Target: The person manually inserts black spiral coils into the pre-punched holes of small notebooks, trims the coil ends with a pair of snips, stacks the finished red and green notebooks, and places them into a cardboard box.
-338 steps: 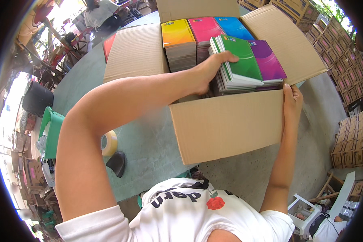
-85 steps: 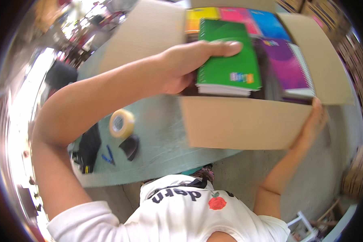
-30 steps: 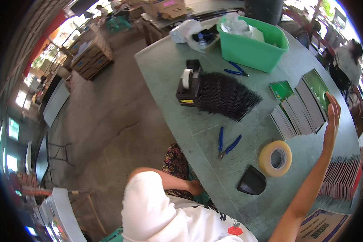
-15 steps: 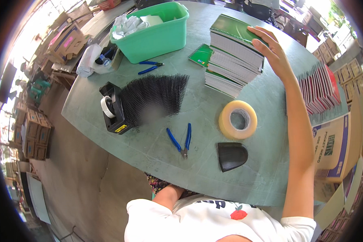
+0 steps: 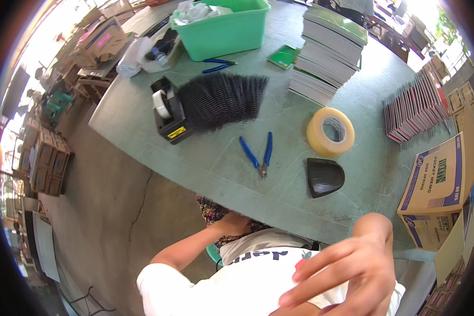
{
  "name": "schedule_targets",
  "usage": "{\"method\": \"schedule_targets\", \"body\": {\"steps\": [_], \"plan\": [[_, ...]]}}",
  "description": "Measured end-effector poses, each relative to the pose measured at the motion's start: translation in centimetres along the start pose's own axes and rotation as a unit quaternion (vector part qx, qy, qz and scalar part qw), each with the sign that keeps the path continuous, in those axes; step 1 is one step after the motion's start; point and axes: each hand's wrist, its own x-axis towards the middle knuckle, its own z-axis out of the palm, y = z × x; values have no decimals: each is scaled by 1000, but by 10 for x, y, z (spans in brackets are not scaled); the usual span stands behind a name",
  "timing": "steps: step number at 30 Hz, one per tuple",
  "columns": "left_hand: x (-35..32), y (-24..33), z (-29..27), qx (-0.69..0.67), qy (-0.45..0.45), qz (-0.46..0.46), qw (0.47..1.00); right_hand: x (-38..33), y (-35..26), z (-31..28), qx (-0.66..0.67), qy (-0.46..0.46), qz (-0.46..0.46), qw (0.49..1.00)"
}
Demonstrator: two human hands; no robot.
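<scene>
My right hand (image 5: 347, 271) is raised close in front of my white shirt, slightly blurred, its fingers apart and nothing seen in it. Low in my lap, my left hand (image 5: 233, 223) rests on flowered cloth by the table edge; its fingers are hidden. On the table before me lie blue-handled cutters (image 5: 262, 167) with their handles spread. Right of them are a dark, rounded block (image 5: 325, 178) and a big roll of clear tape (image 5: 315, 139). Farther back rises a tall stack of green-covered notepads (image 5: 329, 58), with one small green pad (image 5: 284, 56) beside it.
A black tape dispenser (image 5: 168, 113) stands beside a bundle of black spiral coils (image 5: 224, 100). Behind are another pair of blue-handled cutters (image 5: 219, 65) and a green bin (image 5: 224, 34) holding white scraps. Spiral-bound red notebooks (image 5: 415, 110) and a cardboard carton (image 5: 437, 174) line the right side.
My right hand has left the top of the notepad stack and come back toward my chest. The view has shifted, so the table's things sit higher and mostly farther right.
</scene>
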Motion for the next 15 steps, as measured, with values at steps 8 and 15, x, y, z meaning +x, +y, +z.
{"method": "schedule_targets", "body": {"steps": [8,15], "plan": [[-130,-37,-128,-177,688,-123,693,55,76,34,-218,-59,3,974],[-71,-122,-179,-54,782,-68,618,29,330,-40,-181,339,498,777]]}}
